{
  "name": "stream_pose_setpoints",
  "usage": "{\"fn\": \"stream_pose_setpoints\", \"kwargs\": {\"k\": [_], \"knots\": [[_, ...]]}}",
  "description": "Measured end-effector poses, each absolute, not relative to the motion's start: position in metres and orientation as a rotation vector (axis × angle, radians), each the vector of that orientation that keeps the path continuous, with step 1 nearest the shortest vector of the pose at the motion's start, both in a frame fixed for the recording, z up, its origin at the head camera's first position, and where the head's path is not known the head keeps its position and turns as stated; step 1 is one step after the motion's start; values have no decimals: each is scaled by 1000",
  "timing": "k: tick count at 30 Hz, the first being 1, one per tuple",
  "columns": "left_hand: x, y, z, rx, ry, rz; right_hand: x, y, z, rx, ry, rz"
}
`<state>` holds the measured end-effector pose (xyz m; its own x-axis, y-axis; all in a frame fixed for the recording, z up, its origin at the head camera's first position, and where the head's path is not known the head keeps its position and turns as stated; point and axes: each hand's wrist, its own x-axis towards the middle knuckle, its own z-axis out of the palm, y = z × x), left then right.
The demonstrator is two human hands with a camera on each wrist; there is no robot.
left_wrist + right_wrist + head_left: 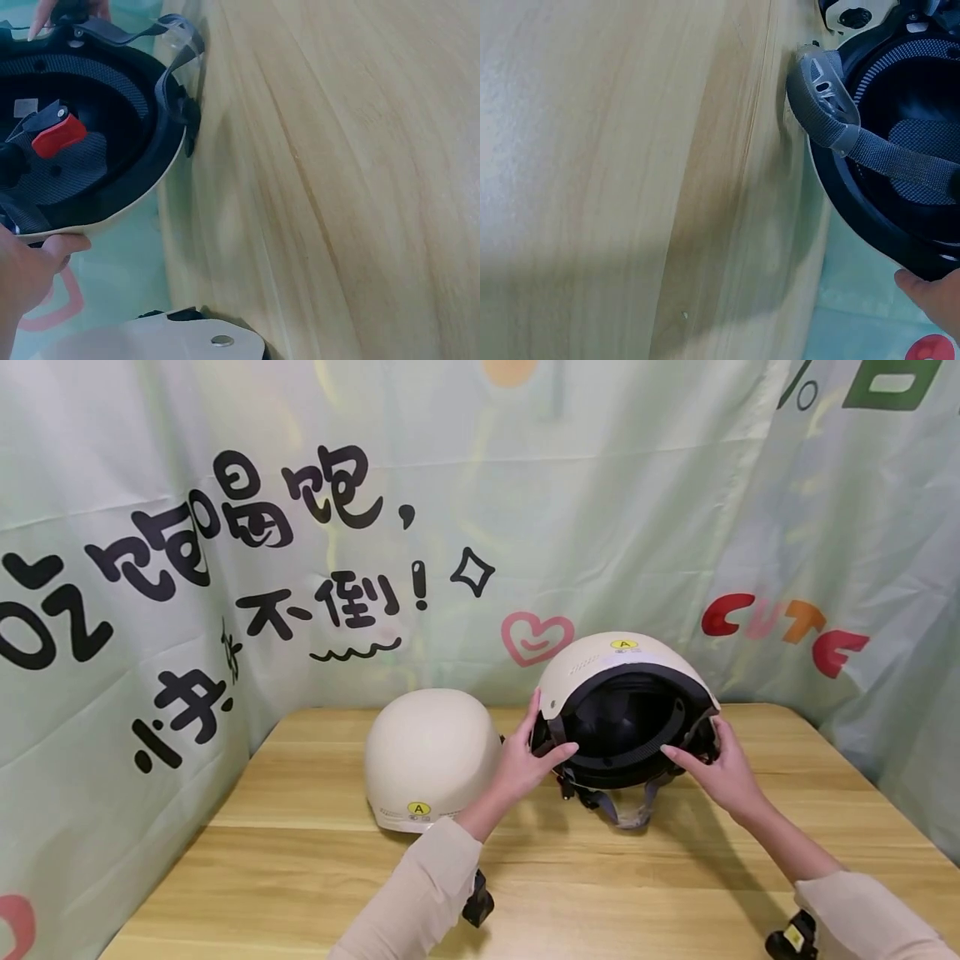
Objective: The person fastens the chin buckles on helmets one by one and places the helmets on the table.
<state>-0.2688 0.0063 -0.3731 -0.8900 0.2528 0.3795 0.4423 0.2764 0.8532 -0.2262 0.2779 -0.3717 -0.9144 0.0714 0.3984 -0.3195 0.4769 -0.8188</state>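
A cream helmet [626, 718] is held up over the back of the table, its black lined inside turned toward me. My left hand [521, 764] grips its left side, the thumb on the inner rim. On the opposite side my right hand [720, 772] grips it likewise, most fingers hidden behind the shell. A grey chin strap [633, 814] hangs beneath; its grey plastic clip [832, 97] shows in the right wrist view. Inside, the left wrist view has a red buckle tab [60, 136]. A second cream helmet [431, 752] sits on the table, left of my left hand.
The wooden table [300, 877] ends at a back edge close behind both helmets. A printed cloth backdrop [435, 410] hangs behind and along the sides. Small black devices [477, 900] show below both sleeves.
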Motion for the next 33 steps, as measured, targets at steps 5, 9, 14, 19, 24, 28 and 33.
{"fn": "stream_pose_setpoints", "kwargs": {"k": [5,9,14,19,24,28,33], "knots": [[-268,8,-369,-636,-2391,-1713,-225,278,-366,199,-2355,1413],[-268,8,-366,-633,-2387,-1727,-223,278,-362,158,-2409,1387],[-270,7,-364,-621,-2434,-1763,-225,279,-364,217,-2370,1444],[-272,7,-363,-622,-2503,-1771,-226,283,-366,322,-2312,1514],[-271,6,-360,-626,-2541,-1751,-224,287,-360,198,-2449,1414],[-270,6,-357,-620,-2575,-1768,-224,289,-354,174,-2520,1378],[-270,6,-356,-599,-2620,-1769,-223,289,-348,82,-2649,1325]]}}
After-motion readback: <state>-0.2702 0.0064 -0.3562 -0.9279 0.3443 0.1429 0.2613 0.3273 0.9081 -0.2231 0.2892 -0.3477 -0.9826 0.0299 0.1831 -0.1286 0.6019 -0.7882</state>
